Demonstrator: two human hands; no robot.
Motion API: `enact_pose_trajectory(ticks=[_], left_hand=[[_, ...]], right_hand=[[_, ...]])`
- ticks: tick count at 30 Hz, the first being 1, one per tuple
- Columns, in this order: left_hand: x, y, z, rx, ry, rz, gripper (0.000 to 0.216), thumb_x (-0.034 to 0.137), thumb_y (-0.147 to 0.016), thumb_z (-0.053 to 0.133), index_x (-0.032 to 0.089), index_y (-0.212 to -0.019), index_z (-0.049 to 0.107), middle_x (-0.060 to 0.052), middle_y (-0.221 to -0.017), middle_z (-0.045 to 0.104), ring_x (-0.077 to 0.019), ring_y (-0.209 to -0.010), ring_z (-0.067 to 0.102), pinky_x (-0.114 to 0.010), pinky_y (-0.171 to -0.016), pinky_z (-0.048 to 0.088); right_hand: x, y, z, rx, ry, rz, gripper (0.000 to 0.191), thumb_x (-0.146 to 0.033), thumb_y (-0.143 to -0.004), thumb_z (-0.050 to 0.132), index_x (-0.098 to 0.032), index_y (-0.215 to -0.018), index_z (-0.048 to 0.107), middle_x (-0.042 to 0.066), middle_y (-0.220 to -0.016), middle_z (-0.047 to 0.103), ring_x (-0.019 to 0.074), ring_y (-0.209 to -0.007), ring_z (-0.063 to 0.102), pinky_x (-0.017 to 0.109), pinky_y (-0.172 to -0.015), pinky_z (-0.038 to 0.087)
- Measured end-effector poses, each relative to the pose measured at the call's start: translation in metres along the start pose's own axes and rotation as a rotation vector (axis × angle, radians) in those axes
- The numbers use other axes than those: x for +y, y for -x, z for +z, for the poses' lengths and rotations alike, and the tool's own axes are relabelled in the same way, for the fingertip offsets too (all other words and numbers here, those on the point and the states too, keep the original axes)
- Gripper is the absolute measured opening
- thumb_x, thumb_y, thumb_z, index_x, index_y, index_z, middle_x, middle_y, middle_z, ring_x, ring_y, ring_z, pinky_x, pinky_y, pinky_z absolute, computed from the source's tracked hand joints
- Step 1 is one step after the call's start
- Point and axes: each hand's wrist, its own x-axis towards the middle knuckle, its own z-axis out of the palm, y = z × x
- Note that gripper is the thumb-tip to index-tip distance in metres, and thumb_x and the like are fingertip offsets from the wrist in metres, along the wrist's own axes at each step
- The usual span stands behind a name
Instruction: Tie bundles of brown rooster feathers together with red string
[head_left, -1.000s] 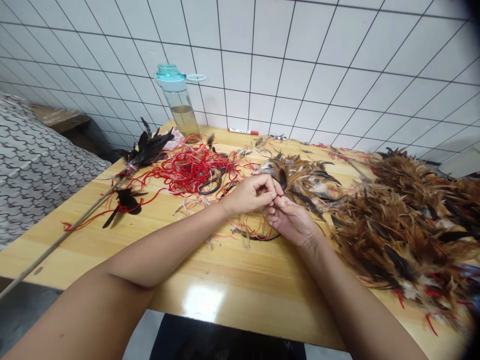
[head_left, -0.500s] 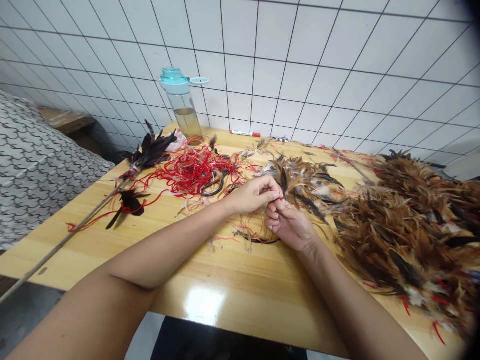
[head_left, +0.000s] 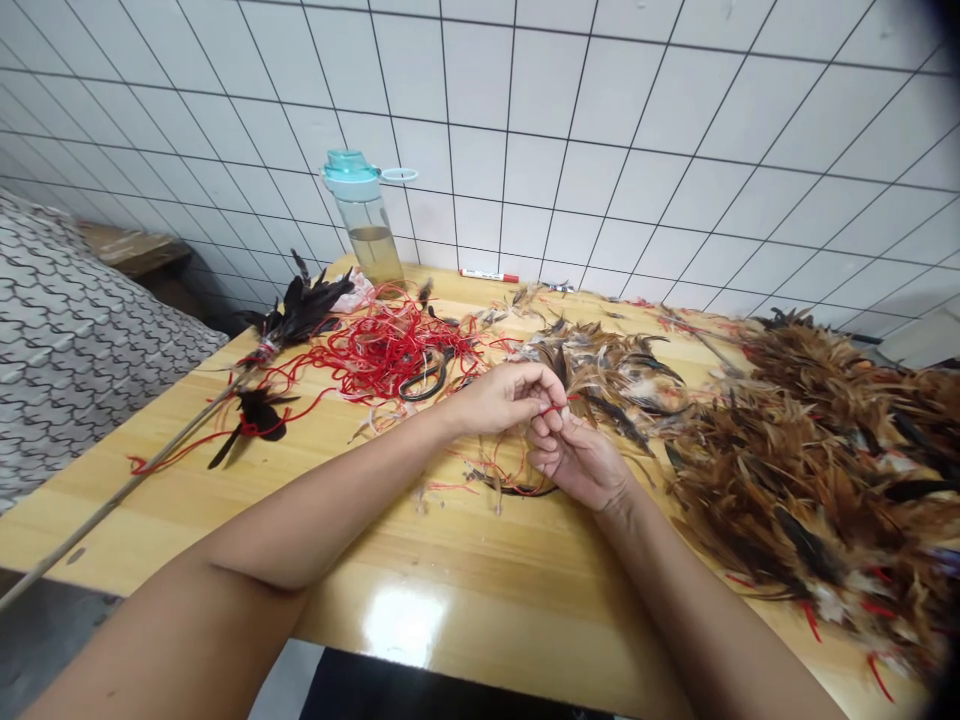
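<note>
Over the middle of the table, my left hand [head_left: 511, 397] and my right hand [head_left: 581, 455] meet fingertip to fingertip. A short piece of red string [head_left: 553, 408] shows between them, and both hands pinch it. Dark and brown feathers [head_left: 559, 362] stand up just behind my fingers; whether they are held or lie in the pile behind, I cannot tell. That loose pile of brown feathers [head_left: 630, 365] spreads beyond my right hand. To the left of my left hand lies a tangle of red string [head_left: 382, 345], with black-handled scissors [head_left: 424, 385] at its near edge.
A long stick [head_left: 165, 440] tipped with black feathers [head_left: 300, 305] crosses the table's left side. Behind it stands a water bottle [head_left: 367, 225]. A red-capped marker [head_left: 487, 276] lies by the tiled wall. Many brown feather bundles [head_left: 810, 470] cover the right side.
My hands stay together in nearly the same spot, with slight finger movement. More red string shows between the fingertips now. The whole view has shifted slightly.
</note>
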Motion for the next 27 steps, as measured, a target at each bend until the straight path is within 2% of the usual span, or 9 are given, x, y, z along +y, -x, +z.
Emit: enact_pose_trajectory(ticks=[5,10,15,22,27], left_hand=[[0.004,0.002,-0.002,-0.044,-0.041,-0.001,0.012,0.019,-0.084,0.056,0.011,-0.093,0.055,-0.004,-0.075,0.064,-0.0088,-0.064,0.063,-0.022,-0.064,0.053],[0.007,0.002,-0.005,-0.106,-0.037,-0.055,0.015,0.023,-0.084,0.057,0.011,-0.092,0.055,-0.004,-0.072,0.064,-0.0107,-0.065,0.064,-0.025,-0.066,0.052],[0.012,0.003,-0.011,-0.139,-0.037,-0.114,0.012,0.018,-0.081,0.06,0.01,-0.088,0.056,-0.001,-0.065,0.063,-0.0081,-0.062,0.061,-0.021,-0.064,0.048],[0.015,0.004,-0.015,-0.199,-0.089,-0.133,0.011,0.018,-0.08,0.06,0.009,-0.088,0.058,-0.002,-0.063,0.063,-0.0092,-0.06,0.061,-0.021,-0.062,0.048],[0.012,0.004,-0.008,-0.166,0.022,-0.142,0.015,0.024,-0.082,0.06,0.011,-0.087,0.052,-0.005,-0.065,0.066,-0.0118,-0.06,0.065,-0.024,-0.063,0.05]], right_hand=[[0.0,0.0,-0.002,-0.025,0.03,0.01,0.025,-0.034,-0.075,0.071,-0.016,-0.07,0.055,-0.003,-0.07,0.046,0.0057,-0.058,0.036,0.017,-0.05,0.03],[0.0,-0.002,-0.005,-0.021,0.09,0.031,0.037,-0.051,-0.075,0.067,-0.015,-0.068,0.058,-0.002,-0.068,0.048,0.0057,-0.057,0.036,0.017,-0.049,0.03],[0.002,-0.003,-0.01,-0.022,0.17,0.028,0.046,-0.059,-0.067,0.069,-0.014,-0.075,0.065,-0.001,-0.069,0.05,0.0054,-0.055,0.037,0.018,-0.048,0.031],[0.005,-0.003,-0.016,-0.006,0.278,0.076,0.032,-0.043,-0.065,0.079,-0.014,-0.077,0.07,-0.002,-0.064,0.052,0.0059,-0.058,0.043,0.019,-0.055,0.037],[0.004,-0.002,-0.015,0.007,0.243,0.068,0.027,-0.039,-0.069,0.077,-0.015,-0.069,0.065,-0.002,-0.066,0.05,0.0066,-0.059,0.043,0.019,-0.057,0.037]])
